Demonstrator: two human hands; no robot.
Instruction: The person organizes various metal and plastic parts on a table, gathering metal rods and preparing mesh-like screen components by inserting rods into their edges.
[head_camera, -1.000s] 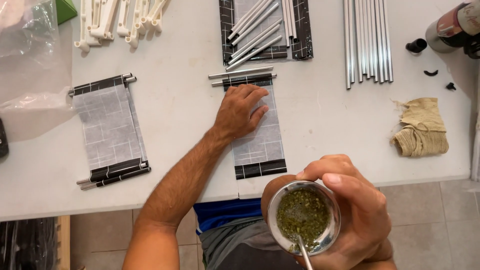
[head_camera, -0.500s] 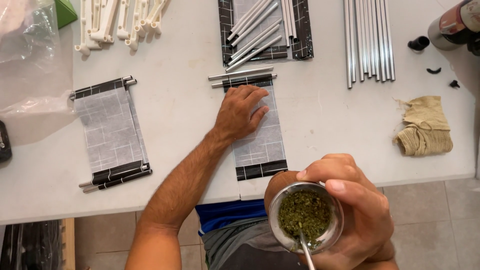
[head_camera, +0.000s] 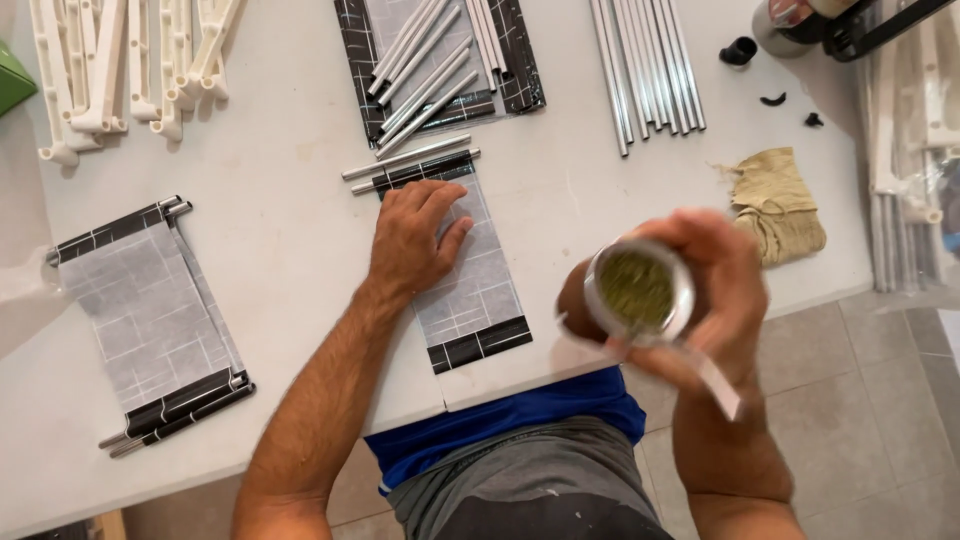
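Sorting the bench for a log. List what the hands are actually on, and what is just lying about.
In hand:
- left hand flat on the grey mesh sheet
- right hand holding the metal cup of green herb, blurred

Lying about:
- second mesh sheet
- metal rods
- white plastic brackets
- tan rag
- white table

A can (head_camera: 790, 22) with a coloured label stands at the table's far right corner, cut off by the top edge of the view; its colours show only as a bit of red and white on grey metal. No other packages, signs or screens can be seen.
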